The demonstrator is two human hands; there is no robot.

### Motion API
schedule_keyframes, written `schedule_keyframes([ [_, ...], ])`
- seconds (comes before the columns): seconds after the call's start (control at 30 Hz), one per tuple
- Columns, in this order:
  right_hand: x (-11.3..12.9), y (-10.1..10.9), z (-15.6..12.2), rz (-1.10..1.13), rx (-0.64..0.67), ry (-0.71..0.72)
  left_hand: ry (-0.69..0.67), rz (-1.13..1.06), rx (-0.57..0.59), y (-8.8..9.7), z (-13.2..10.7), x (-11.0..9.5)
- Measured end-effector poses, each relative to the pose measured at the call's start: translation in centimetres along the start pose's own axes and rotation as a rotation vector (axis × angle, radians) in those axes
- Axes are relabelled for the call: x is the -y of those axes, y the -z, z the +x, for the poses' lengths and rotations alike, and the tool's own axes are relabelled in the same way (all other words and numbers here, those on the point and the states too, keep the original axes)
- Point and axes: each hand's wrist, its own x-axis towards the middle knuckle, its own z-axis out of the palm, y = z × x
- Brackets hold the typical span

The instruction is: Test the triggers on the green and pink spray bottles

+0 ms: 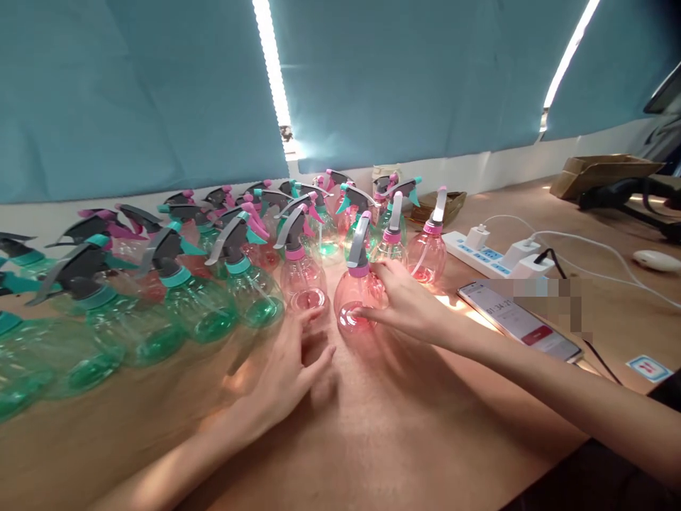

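A pink see-through spray bottle (352,301) with a grey trigger head and pink collar stands upright on the table. My right hand (401,301) is wrapped round its right side, thumb across the front. My left hand (292,362) rests low over the table with fingers apart and nothing in it. Just beyond its fingertips stands another pink spray bottle (302,280). To the left of that is a green spray bottle (254,291) with a turquoise collar. On the far side of my right hand stands one more pink spray bottle (428,252).
Several green and pink spray bottles crowd the table's left and back. A white power strip (473,255) with plugged-in chargers and a phone (518,323) lie to the right. Farther right are a white mouse (657,260) and a cardboard box (601,174). Blue blinds (415,78) hang behind.
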Motion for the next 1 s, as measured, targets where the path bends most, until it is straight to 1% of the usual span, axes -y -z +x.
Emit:
schedule_keyframes([
  [0.1, -0.3, -0.6, 0.8, -0.025, -0.039, 0.034, -0.032, 0.139, 0.065, 0.0, -0.7, 0.5],
  [0.23, -0.5, -1.1, 1.7, -0.081, -0.065, 0.012, -0.098, 0.309, 0.158, -0.5, -0.7, 0.2],
  [0.33, -0.6, -1.4, 2.3, -0.115, -0.076, 0.008, -0.099, 0.408, 0.246, -0.9, -0.6, 0.0],
  [0.43, -0.6, -1.5, 2.9, -0.149, -0.102, 0.023, -0.109, 0.462, 0.315, -1.0, -0.6, -0.1],
  [0.53, -0.5, -1.6, 3.5, -0.171, -0.116, 0.019, -0.141, 0.463, 0.373, -1.0, -0.5, -0.2],
  [0.6, -0.4, -1.7, 3.8, -0.166, -0.122, 0.020, -0.160, 0.446, 0.390, -0.9, -0.5, -0.3],
  [0.77, -0.7, -2.2, 4.4, -0.158, -0.121, 0.010, -0.178, 0.404, 0.392, -0.8, -0.3, -0.4],
  [1.0, -1.2, -3.1, 5.2, -0.155, -0.152, -0.001, -0.151, 0.391, 0.405, -0.8, -0.3, -0.6],
])
